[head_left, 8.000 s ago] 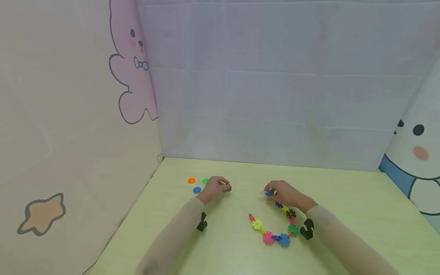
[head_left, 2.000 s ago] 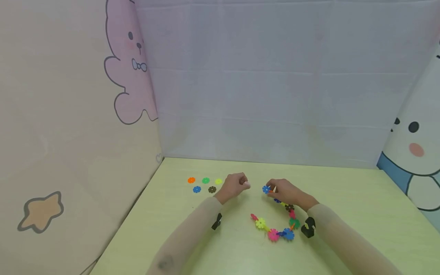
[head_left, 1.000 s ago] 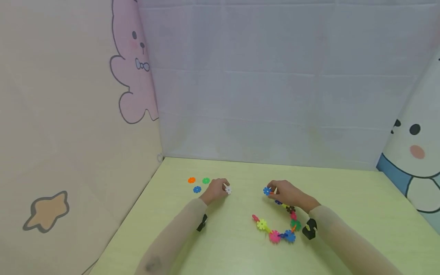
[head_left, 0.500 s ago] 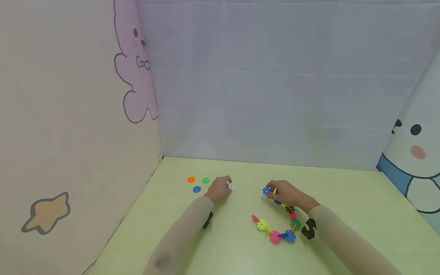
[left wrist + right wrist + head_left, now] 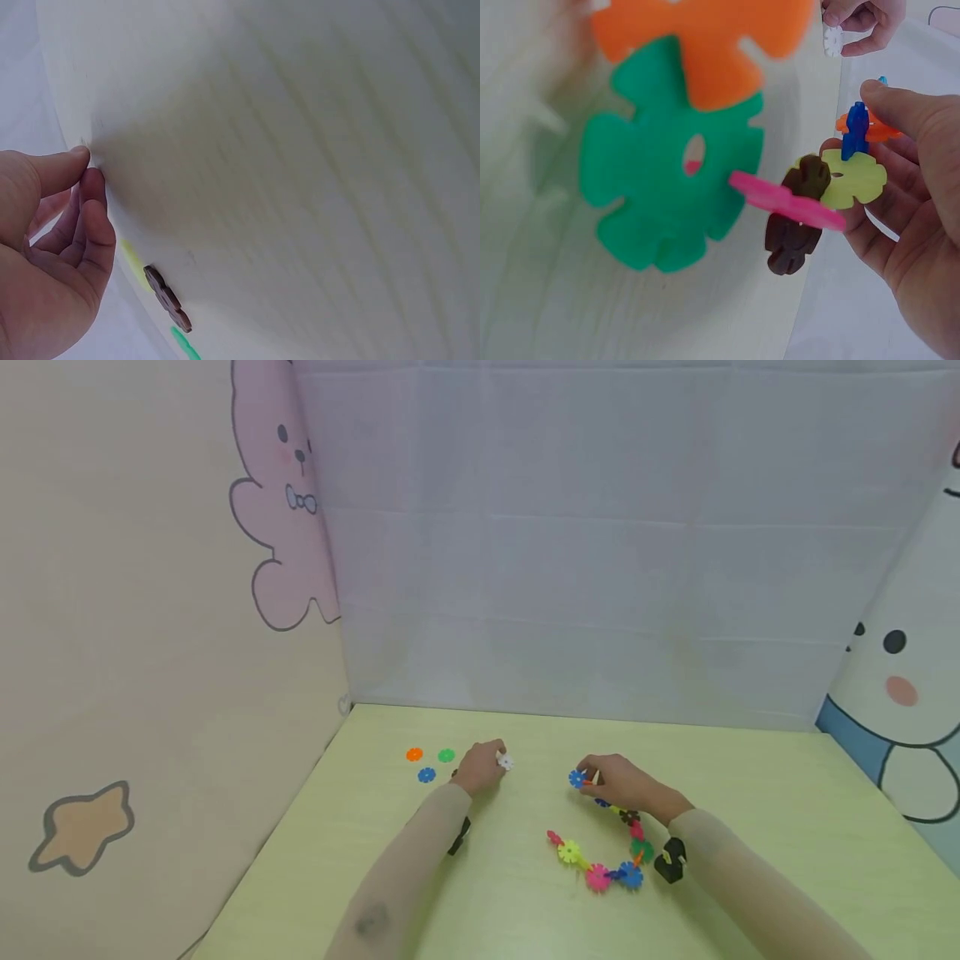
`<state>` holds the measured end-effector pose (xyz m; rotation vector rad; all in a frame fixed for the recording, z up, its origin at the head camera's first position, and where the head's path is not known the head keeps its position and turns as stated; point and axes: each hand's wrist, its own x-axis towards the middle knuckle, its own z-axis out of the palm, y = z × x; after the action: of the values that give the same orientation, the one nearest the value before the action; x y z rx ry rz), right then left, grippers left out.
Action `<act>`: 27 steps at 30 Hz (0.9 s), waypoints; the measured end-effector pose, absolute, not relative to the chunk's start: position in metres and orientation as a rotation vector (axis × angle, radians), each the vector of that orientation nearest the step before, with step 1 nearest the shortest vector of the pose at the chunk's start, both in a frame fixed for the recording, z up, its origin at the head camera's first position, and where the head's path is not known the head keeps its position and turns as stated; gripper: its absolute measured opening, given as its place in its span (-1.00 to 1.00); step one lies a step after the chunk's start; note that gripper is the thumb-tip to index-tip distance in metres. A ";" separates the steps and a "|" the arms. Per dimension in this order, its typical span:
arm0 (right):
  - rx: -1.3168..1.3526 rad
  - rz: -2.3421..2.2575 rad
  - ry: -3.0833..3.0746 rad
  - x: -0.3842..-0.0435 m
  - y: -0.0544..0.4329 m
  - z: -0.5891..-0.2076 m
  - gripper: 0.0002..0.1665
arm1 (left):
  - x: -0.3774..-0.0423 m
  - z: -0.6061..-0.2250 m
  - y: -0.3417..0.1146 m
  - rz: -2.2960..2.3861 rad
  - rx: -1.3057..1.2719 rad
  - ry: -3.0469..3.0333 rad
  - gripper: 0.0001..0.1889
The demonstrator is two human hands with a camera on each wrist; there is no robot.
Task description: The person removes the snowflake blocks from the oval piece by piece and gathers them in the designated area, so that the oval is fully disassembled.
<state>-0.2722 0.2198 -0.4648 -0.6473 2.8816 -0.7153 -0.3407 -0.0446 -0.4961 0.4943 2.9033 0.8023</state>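
In the head view my left hand (image 5: 478, 770) pinches a white snowflake disc (image 5: 506, 762) by its edge, above the table. My right hand (image 5: 622, 781) grips one end of a curved chain of interlocked snowflake discs. A blue disc (image 5: 577, 778) at that end faces the white one, a gap apart. The chain bends round through a green disc (image 5: 642, 850) and a pink disc (image 5: 597, 877) to a small red piece (image 5: 553, 837). In the right wrist view the thumb presses near an orange disc (image 5: 881, 131) and a dark blue disc (image 5: 856, 129). The left wrist view hides the white disc.
Loose orange (image 5: 414, 754), green (image 5: 446, 756) and blue discs (image 5: 427, 775) lie left of my left hand. A brown disc (image 5: 167, 298) and a yellow disc (image 5: 135, 264) lie near that hand. Fabric walls stand behind and at both sides of the table (image 5: 525, 910).
Over two seconds, my left hand has drawn leftward from near the chain's end, then shifted slightly right, holding the white disc. My right hand has stayed nearly still.
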 end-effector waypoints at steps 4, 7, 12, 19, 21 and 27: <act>-0.645 -0.714 2.880 -0.273 0.219 -0.466 -0.63 | -0.342 -0.498 -0.046 0.808 0.485 2.910 -0.65; -0.646 -0.722 2.874 -0.273 0.218 -0.466 -0.63 | -0.343 -0.497 -0.048 0.814 0.469 2.904 -0.63; -0.679 -0.712 2.871 -0.273 0.218 -0.466 -0.63 | -0.338 -0.492 -0.046 0.810 0.505 2.881 -0.74; -0.705 -0.724 2.874 -0.270 0.215 -0.462 -0.64 | -0.325 -0.487 -0.033 0.876 0.660 2.823 -0.85; -0.707 -0.729 2.870 -0.270 0.214 -0.461 -0.64 | -0.321 -0.488 -0.028 0.939 0.650 2.760 -0.83; -0.780 -0.729 2.869 -0.272 0.213 -0.462 -0.63 | -0.313 -0.493 -0.012 1.222 0.584 2.504 -0.75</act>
<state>-0.2716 0.2126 -0.4621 -0.7803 2.8685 -0.7289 -0.3128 -0.0125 -0.4933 0.5836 2.5040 1.2221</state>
